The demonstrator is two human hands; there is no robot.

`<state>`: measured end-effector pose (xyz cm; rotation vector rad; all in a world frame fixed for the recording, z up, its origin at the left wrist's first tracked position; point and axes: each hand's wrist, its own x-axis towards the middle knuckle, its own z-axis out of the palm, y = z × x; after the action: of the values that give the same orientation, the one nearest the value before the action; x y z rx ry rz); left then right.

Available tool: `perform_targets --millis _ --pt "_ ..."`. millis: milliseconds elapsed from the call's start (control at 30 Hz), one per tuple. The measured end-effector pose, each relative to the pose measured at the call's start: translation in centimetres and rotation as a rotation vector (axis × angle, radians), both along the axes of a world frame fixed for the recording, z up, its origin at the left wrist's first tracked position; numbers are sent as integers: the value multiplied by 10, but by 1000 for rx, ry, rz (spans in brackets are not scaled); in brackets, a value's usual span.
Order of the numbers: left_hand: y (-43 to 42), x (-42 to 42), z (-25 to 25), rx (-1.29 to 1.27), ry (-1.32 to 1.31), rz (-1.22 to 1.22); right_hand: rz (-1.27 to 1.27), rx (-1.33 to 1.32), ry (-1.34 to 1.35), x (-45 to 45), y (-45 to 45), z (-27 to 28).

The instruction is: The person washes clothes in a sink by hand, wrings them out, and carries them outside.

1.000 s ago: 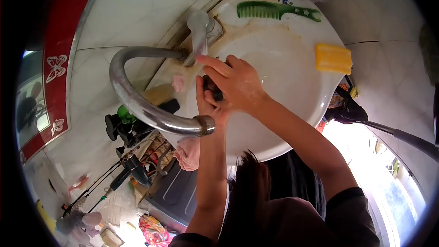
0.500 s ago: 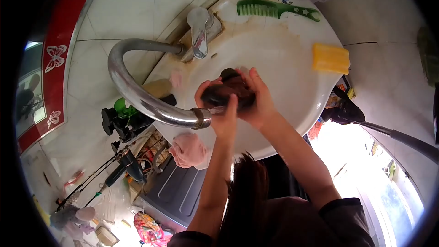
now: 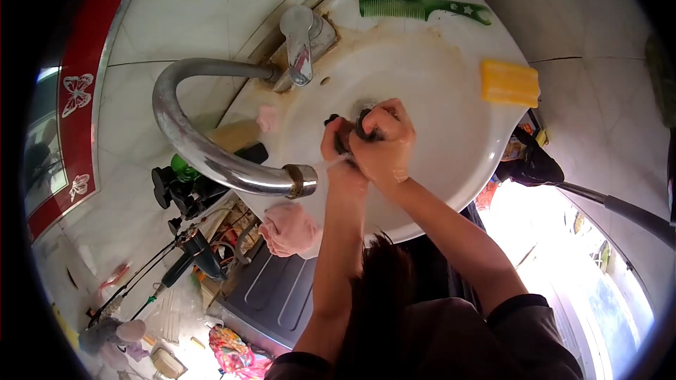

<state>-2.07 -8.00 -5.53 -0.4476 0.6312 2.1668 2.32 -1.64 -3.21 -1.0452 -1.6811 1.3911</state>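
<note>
Over the white washbasin (image 3: 451,155), both of my hands are curled round a dark, wet item (image 3: 366,124). My left hand (image 3: 343,151) grips one part of it, and a small dark bit sticks out above the fingers. Against it, on the right, my right hand (image 3: 385,137) is a fist round another part. Most of the item is hidden inside the fingers, so what it is cannot be told. Water runs from the curved metal spout (image 3: 301,180) onto my left hand and wrist. The tap lever (image 3: 299,46) stands at the basin's back edge.
A green comb (image 3: 422,7) lies on the basin's back rim, and a yellow soap bar (image 3: 509,83) on its right rim. A pink cloth (image 3: 289,229) hangs at the lower left edge. Left of the basin are a hair dryer (image 3: 201,255) and a grey lidded surface (image 3: 271,292).
The dark item was spread between my open fingers half a second ago; now it is bunched inside both closed hands. The view has shifted slightly.
</note>
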Motion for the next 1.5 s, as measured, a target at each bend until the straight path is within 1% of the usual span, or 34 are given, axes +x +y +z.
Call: perform_targets --millis 33,67,100,167,200,267,300,367,500,567,600,667,700,767,800,867,900,933,967,1033,1100,1133,1200,1233,1267,1300,1333,1367,1400,1433,1467,1500 --pt "2 0 -4 -2 0 -1 47 160 -8 2 4 -1" --pt "4 4 -8 -120 -97 -24 94 317 -18 4 6 -2" --pt "9 6 -7 -240 -194 -47 94 311 -21 7 5 -5" --pt "1 7 -49 -201 -347 -86 228 629 -94 13 5 -15" --pt "-3 8 -52 -188 -381 -137 225 637 -98 18 3 -18" --pt "-8 13 -43 -156 -442 -278 357 755 -25 30 -6 -23" --pt "-12 13 -36 -140 -474 -359 356 748 -38 36 -8 -20" --pt "-18 11 -22 -110 -545 -518 487 731 -28 42 -15 -13" --pt "-23 8 2 -142 -619 -766 536 735 8 46 -28 -2" --pt "-21 7 13 -214 -614 -867 735 971 146 48 -29 15" --pt "-19 7 19 -268 -589 -916 732 977 141 51 -30 17" --pt "-13 3 32 -446 -467 -1042 797 1110 265 54 -32 20" --pt "-14 0 32 -447 -465 -1045 793 1112 265 54 -35 20" --pt "-12 -7 29 -561 -343 -1276 831 1182 288 55 -39 19" --pt "-10 -10 29 -564 -336 -1276 826 1187 292 55 -38 20" --pt "-10 -14 32 -631 -237 -1472 938 1232 278 57 -42 23" --pt "-9 -7 36 -637 -243 -1476 982 1243 269 58 -44 23" --pt "-3 7 44 -753 716 -1935 1037 1232 263 58 -46 23" --pt "5 22 49 -745 1826 -2137 1094 1221 252 58 -46 20" --pt "14 63 59 -703 2060 -1674 1166 1143 227 55 -43 12" --pt "75 54 101 -950 1961 -1634 1205 891 192 48 -35 -12" --pt "74 44 97 -990 1958 -1630 1190 689 174 45 -31 -24" --pt "74 20 78 -961 2055 -1374 1114 191 190 45 -28 -42" --pt "61 14 61 -1003 2034 -1269 1073 40 191 48 -31 -47" --pt "45 8 47 -1046 1995 -1171 1074 34 179 52 -24 -45" --pt "33 2 46 -1139 1940 -1175 1215 594 219 52 -13 -39" --pt "20 -5 46 -1233 1884 -1175 1304 1172 255 54 -2 -32" --pt "7 -12 46 -1263 1841 -1163 1311 1171 250 60 4 -23" --pt "-7 -20 46 -1292 1798 -1154 1215 1073 310 66 9 -13" --pt "-25 -31 47 -1301 1594 -1208 1117 978 370 70 13 -3" --pt "-39 -35 49 -1302 1391 -1252 1118 981 368 74 16 4" --pt "-46 -27 50 -1301 1393 -1249 953 765 393 77 18 10"
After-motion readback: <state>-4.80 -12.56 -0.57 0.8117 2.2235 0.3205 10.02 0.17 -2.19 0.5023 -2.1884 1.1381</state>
